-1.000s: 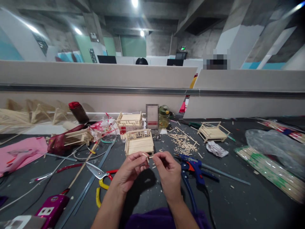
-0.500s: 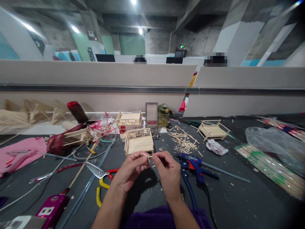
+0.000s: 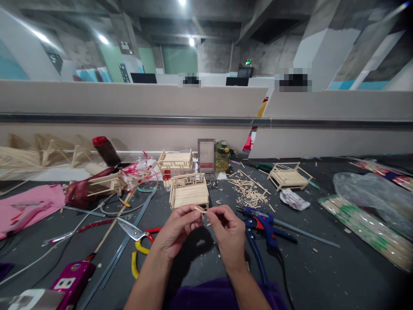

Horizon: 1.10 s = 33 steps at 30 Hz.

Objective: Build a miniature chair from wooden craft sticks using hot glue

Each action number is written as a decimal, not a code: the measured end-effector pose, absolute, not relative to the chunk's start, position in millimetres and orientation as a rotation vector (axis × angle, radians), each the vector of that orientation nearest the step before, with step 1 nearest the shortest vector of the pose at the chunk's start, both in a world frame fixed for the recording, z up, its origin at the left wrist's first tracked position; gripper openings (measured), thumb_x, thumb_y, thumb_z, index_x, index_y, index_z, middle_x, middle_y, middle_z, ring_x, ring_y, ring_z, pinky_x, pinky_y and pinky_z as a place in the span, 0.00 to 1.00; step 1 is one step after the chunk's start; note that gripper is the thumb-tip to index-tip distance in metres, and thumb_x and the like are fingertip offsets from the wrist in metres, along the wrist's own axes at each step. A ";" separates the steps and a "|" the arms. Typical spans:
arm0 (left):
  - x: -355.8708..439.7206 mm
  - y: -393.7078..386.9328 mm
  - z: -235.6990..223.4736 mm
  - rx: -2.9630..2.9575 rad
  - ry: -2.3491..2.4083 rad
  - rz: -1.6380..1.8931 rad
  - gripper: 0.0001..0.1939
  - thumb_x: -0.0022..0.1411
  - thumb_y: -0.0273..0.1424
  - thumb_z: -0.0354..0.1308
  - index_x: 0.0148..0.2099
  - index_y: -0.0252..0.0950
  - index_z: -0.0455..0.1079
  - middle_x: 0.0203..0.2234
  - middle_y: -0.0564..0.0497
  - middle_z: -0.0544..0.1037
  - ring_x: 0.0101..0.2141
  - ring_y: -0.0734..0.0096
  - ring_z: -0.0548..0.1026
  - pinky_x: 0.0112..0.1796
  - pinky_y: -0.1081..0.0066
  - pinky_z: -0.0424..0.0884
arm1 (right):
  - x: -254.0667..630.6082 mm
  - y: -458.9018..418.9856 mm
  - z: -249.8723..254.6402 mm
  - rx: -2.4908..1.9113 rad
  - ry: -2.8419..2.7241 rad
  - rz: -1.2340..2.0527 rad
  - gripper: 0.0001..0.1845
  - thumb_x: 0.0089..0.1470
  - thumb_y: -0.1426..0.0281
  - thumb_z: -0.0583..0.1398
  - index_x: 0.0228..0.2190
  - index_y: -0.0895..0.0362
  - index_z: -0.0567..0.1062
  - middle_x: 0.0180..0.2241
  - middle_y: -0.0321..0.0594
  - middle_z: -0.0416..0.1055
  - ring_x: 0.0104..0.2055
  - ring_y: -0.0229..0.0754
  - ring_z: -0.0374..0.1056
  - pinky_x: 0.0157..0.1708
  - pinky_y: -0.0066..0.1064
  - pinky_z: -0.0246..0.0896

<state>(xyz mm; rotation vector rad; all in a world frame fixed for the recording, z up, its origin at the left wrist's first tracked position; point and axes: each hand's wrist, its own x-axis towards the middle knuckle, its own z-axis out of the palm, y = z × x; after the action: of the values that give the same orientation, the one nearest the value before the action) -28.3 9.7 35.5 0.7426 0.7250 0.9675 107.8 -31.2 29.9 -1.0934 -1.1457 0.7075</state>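
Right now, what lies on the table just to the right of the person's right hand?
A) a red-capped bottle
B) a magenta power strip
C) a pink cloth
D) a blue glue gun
D: the blue glue gun lies on the dark table right beside the right hand, which pinches a small wooden stick piece together with the left hand.

Two bare forearms, no sleeves, rings or watch; purple garment (image 3: 213, 297) at the lap.
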 end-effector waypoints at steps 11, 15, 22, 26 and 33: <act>-27.8 10.0 35.7 0.730 0.709 0.963 0.11 0.47 0.30 0.72 0.31 0.31 0.77 0.26 0.51 0.75 0.28 0.76 0.72 0.34 0.76 0.69 | 107.2 -30.9 30.3 -1.072 -1.138 0.734 0.07 0.56 0.68 0.62 0.29 0.57 0.77 0.28 0.37 0.71 0.29 0.38 0.65 0.29 0.27 0.60; -27.4 10.0 37.1 0.729 0.722 0.968 0.11 0.46 0.31 0.73 0.31 0.31 0.77 0.25 0.51 0.75 0.28 0.76 0.72 0.35 0.75 0.69 | 107.2 -30.6 30.0 -1.082 -1.149 0.745 0.06 0.55 0.68 0.62 0.29 0.58 0.77 0.27 0.37 0.71 0.27 0.37 0.64 0.27 0.27 0.60; -26.8 8.8 35.8 0.739 0.711 0.956 0.11 0.46 0.31 0.73 0.30 0.31 0.76 0.26 0.51 0.76 0.28 0.74 0.73 0.35 0.74 0.69 | 106.6 -31.6 28.0 -1.073 -1.162 0.689 0.07 0.57 0.68 0.61 0.29 0.57 0.77 0.28 0.37 0.70 0.29 0.37 0.64 0.29 0.27 0.60; -27.0 9.0 36.1 0.734 0.720 0.950 0.12 0.45 0.31 0.73 0.31 0.31 0.77 0.26 0.50 0.77 0.29 0.74 0.73 0.36 0.73 0.69 | 107.4 -32.0 28.9 -1.075 -1.170 0.688 0.07 0.57 0.68 0.61 0.29 0.57 0.77 0.28 0.37 0.70 0.29 0.37 0.64 0.28 0.27 0.59; -26.7 8.1 36.8 0.735 0.718 0.950 0.12 0.45 0.31 0.73 0.31 0.31 0.77 0.25 0.50 0.77 0.28 0.73 0.74 0.35 0.74 0.69 | 108.4 -33.1 30.9 -1.088 -1.187 0.682 0.07 0.56 0.68 0.61 0.28 0.57 0.77 0.27 0.36 0.69 0.26 0.36 0.62 0.25 0.26 0.57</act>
<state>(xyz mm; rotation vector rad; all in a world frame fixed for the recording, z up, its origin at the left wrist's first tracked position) -26.7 8.1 36.8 0.7347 0.7176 0.9497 108.4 -33.1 30.9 -1.0884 -1.1870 0.6825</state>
